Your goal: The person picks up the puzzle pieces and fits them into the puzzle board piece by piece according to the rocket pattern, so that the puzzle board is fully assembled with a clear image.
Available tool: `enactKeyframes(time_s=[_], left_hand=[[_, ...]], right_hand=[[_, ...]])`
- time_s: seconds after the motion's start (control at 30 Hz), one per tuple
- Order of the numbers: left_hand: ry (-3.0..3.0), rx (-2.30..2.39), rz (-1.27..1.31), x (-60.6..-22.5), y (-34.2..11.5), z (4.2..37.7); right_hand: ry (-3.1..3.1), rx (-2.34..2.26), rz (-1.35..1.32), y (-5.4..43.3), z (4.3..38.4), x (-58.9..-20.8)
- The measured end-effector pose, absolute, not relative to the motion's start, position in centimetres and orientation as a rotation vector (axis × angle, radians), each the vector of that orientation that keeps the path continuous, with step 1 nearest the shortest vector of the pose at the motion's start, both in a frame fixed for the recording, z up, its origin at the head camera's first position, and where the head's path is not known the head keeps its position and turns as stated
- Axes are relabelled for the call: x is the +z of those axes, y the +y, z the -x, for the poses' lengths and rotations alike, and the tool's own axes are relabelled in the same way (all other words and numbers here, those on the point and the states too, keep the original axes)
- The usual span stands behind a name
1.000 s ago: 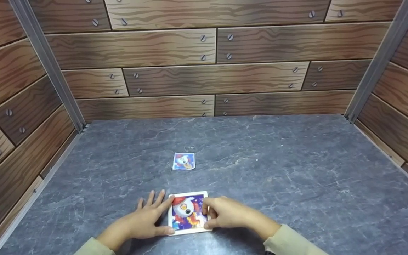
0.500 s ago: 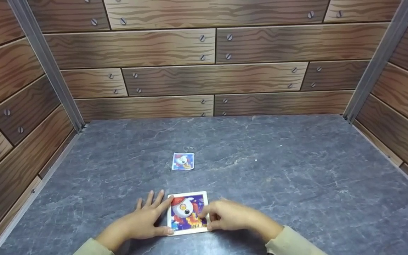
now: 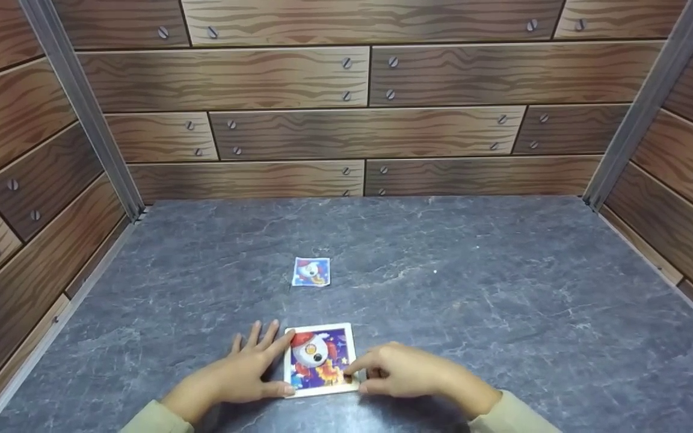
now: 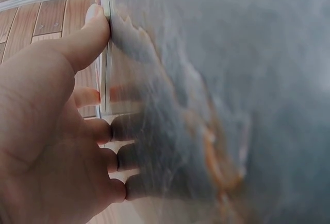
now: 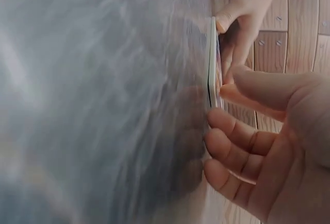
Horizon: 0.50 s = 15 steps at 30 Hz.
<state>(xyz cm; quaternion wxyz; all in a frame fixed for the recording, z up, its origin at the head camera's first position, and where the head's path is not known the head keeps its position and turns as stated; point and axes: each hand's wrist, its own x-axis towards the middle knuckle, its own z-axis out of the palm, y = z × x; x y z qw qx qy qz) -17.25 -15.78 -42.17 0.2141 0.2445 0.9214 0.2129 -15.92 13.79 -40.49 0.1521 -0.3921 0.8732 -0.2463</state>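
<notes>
A square picture puzzle board [image 3: 316,352] with a white frame lies flat near the front of the grey table. It shows a white-headed cartoon figure with red parts on a purple ground. My left hand [image 3: 241,376] rests along its left side, fingers spread, with index finger and thumb touching the frame's left corners. At the lower right of the picture, my right hand [image 3: 403,373] presses its index fingertip on the surface. The right thumb is by the frame's right edge, and the other fingers bend loosely against the table, as the right wrist view shows.
A small picture card [image 3: 311,272] with a similar figure lies behind the board. The marbled grey tabletop [image 3: 491,288] is bounded by wood-patterned walls [image 3: 286,78] at the back and both sides, with metal posts [image 3: 647,108] at the back corners.
My right hand has drawn slightly to the right and straightened its index finger onto the picture's lower right; earlier its fingers were bent at the right edge. My left hand has stayed in place.
</notes>
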Motion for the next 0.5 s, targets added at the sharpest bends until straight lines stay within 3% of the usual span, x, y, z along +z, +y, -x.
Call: enactKeyframes(time_s=[0.5], left_hand=[[2.584, 0.634, -0.728, -42.5, -16.1, 16.6]], right_hand=[[2.559, -0.966, 1.056, 19.7, 16.6, -40.9]])
